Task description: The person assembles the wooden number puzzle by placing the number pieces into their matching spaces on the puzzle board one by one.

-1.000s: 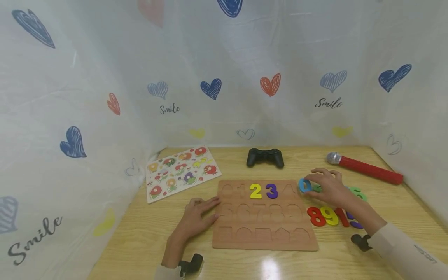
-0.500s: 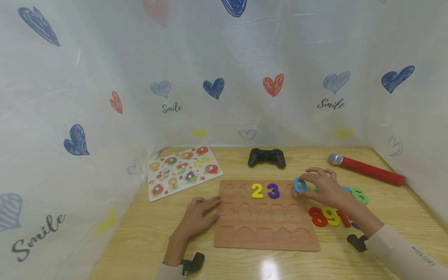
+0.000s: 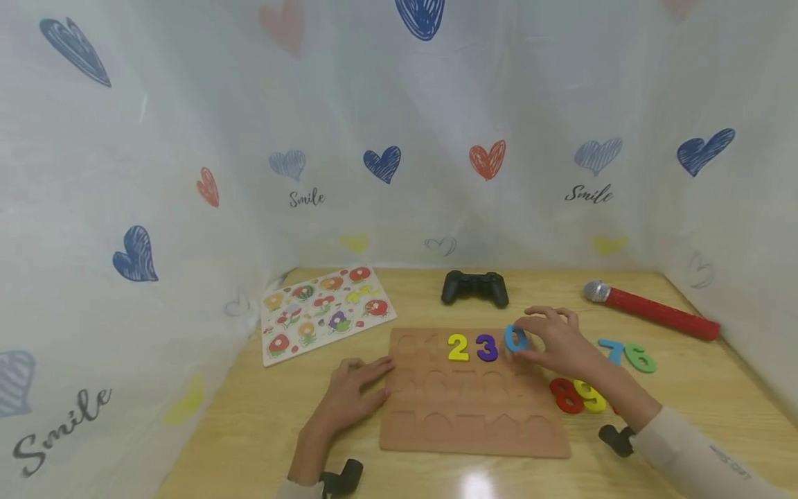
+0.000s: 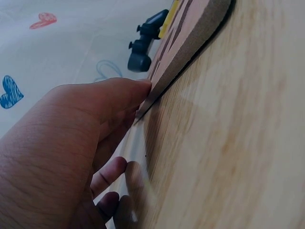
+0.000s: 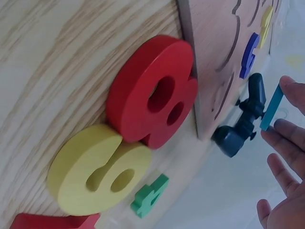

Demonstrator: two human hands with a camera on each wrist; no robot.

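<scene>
Between thumb and fingers, my right hand [image 3: 557, 348] pinches a blue number 0 [image 3: 508, 339], held tilted over the top right of the wooden number board [image 3: 474, 442]. In the right wrist view it appears edge-on as a thin blue strip [image 5: 272, 109]. A yellow 2 [image 3: 458, 348] and a purple 3 [image 3: 489, 346] lie in the board's top row; other recesses show bare. My left hand [image 3: 350, 398] touches the board's left edge with thumb and fingertips, fingers fairly straight. Right of the board lie a red 8 [image 5: 131, 90], a yellow 9 [image 5: 69, 171] and a green 4 [image 5: 149, 198].
A blue 7 [image 3: 614, 352] and green 6 [image 3: 637, 359] lie farther right. At the back are a black game controller [image 3: 475, 285] and a red microphone [image 3: 661, 308]. A fruit puzzle board [image 3: 318, 341] lies at the back left. Heart-printed sheeting surrounds the table.
My right hand has carried the blue 0 leftward, from beside the board to above its top right recess. The 7 has come into view behind the hand. My left hand stays at the board's edge.
</scene>
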